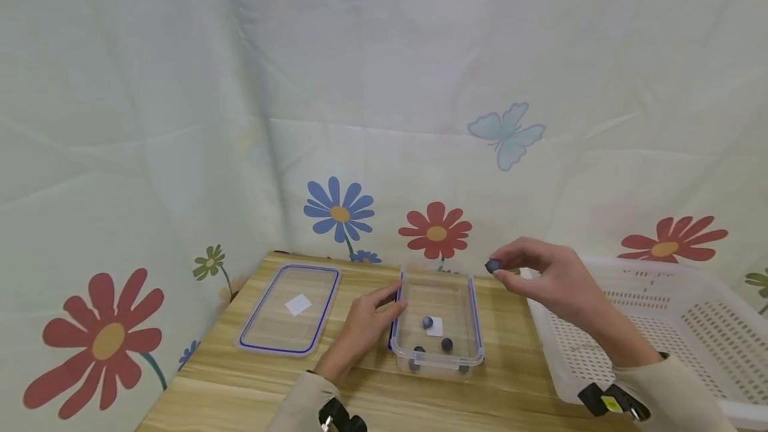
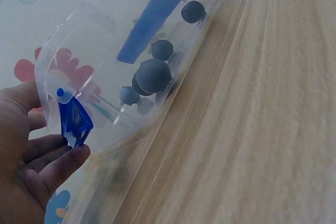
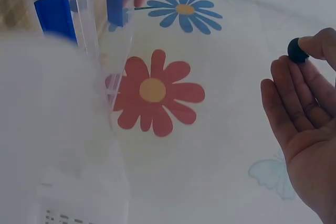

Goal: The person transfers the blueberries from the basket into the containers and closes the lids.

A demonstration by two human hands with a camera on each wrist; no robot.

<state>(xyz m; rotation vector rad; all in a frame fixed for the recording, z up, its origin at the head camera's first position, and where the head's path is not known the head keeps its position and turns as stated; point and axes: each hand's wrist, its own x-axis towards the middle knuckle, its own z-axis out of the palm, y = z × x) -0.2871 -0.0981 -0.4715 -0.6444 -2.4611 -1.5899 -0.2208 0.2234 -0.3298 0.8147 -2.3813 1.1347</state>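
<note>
A clear plastic food container (image 1: pixel 441 359) with blue side clips stands on the table, several blueberries (image 1: pixel 447 345) lying on its bottom. At its left side, my left hand (image 1: pixel 366 322) holds the wall near the rim; the left wrist view has the fingers against a hanging blue clip (image 2: pixel 74 121). Raised above the table to the right of the container, my right hand (image 1: pixel 549 279) pinches one blueberry (image 1: pixel 493 265) between thumb and fingertips. That same dark berry (image 3: pixel 297 51) shows in the right wrist view.
A clear lid (image 1: pixel 276 350) with a blue seal lies flat left of the container. To the right stands a white perforated plastic basket (image 1: pixel 552 352), close to my right forearm. Behind the wooden table (image 1: pixel 210 392) hangs a flower-patterned curtain (image 1: pixel 384 85).
</note>
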